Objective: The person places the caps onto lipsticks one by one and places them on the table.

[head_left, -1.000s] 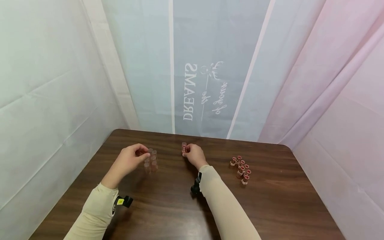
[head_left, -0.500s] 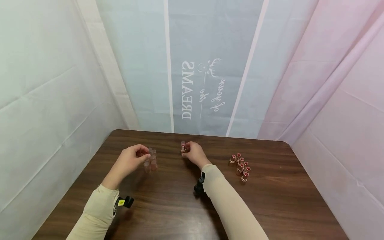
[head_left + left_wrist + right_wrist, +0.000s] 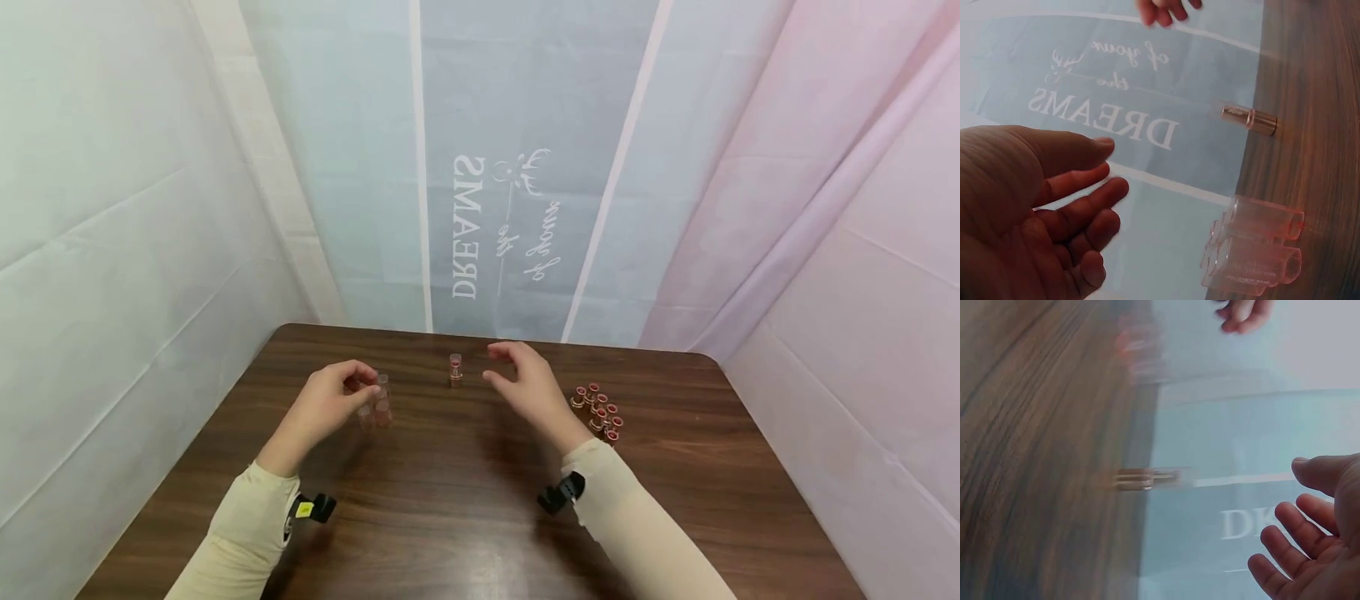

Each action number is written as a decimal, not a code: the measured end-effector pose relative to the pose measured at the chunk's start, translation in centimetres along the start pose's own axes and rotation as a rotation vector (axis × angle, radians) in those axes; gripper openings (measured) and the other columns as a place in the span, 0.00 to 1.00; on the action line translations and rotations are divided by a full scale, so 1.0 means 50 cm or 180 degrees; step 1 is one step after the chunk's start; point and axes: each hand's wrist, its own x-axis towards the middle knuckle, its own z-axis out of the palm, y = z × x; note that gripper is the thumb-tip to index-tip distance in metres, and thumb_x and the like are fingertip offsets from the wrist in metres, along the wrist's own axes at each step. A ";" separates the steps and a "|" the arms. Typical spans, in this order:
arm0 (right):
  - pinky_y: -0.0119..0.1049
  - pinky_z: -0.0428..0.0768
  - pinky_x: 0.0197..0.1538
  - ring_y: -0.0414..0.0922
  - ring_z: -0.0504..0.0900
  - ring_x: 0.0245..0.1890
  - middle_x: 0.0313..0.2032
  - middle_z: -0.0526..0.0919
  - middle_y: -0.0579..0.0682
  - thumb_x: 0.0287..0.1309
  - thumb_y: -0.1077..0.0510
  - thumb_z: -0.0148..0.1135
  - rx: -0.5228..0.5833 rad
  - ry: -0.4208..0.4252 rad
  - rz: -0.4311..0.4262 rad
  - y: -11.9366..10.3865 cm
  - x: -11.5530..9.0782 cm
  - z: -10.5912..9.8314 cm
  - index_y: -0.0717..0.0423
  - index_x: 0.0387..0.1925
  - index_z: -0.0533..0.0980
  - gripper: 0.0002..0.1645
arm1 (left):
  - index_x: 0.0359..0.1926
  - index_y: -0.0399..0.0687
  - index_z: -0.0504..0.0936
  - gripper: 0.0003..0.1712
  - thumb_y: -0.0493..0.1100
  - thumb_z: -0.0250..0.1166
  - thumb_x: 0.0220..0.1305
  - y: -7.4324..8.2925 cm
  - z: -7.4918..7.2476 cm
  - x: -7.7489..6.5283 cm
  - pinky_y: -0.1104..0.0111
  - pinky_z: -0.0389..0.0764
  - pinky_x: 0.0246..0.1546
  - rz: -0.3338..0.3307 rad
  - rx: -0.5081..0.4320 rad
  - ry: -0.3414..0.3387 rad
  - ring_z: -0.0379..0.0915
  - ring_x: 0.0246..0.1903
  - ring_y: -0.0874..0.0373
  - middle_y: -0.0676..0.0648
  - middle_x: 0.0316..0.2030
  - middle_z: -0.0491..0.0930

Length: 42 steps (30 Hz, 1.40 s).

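A capped lipstick stands upright near the table's far edge, its gold base and clear top showing in the left wrist view. My right hand is to the right of it, fingers spread and holding nothing. On the left, several clear pinkish lipstick caps stand grouped together. Beside them in the left wrist view my left hand hovers with loosely bent fingers and nothing in its grasp; it hides part of the group in the head view. Several uncapped lipsticks with gold bases stand clustered on the right.
Everything stands on a dark wooden table with rounded far corners. Behind it hangs a blue-grey cloth with white lettering, and pale cloth walls close in both sides.
My right hand has let go of the capped lipstick, opened its fingers and moved right toward the uncapped ones. The lipstick stays standing. My left hand has hardly moved.
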 end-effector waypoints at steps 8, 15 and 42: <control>0.51 0.80 0.57 0.46 0.81 0.56 0.53 0.84 0.47 0.61 0.57 0.74 0.0161 0.0252 -0.0213 -0.005 -0.095 -0.063 0.51 0.57 0.80 0.23 | 0.47 0.47 0.85 0.08 0.41 0.70 0.68 0.020 0.008 -0.002 0.64 0.77 0.35 0.0319 -0.0138 0.0172 0.77 0.34 0.56 0.50 0.40 0.85; 0.50 0.79 0.55 0.45 0.81 0.53 0.53 0.85 0.44 0.60 0.59 0.74 0.0304 0.0458 -0.0182 0.027 -0.169 -0.085 0.49 0.56 0.80 0.22 | 0.45 0.50 0.86 0.07 0.42 0.71 0.68 0.039 0.010 -0.002 0.68 0.75 0.32 0.0582 -0.0195 0.0476 0.72 0.33 0.55 0.52 0.38 0.82; 0.29 0.78 0.51 0.43 0.79 0.51 0.55 0.84 0.49 0.66 0.54 0.70 0.0225 0.0799 0.0351 0.096 -0.162 -0.209 0.53 0.57 0.81 0.19 | 0.37 0.42 0.84 0.15 0.49 0.75 0.61 -0.051 0.021 -0.003 0.58 0.78 0.34 -0.0800 0.0681 -0.0281 0.77 0.32 0.54 0.47 0.34 0.83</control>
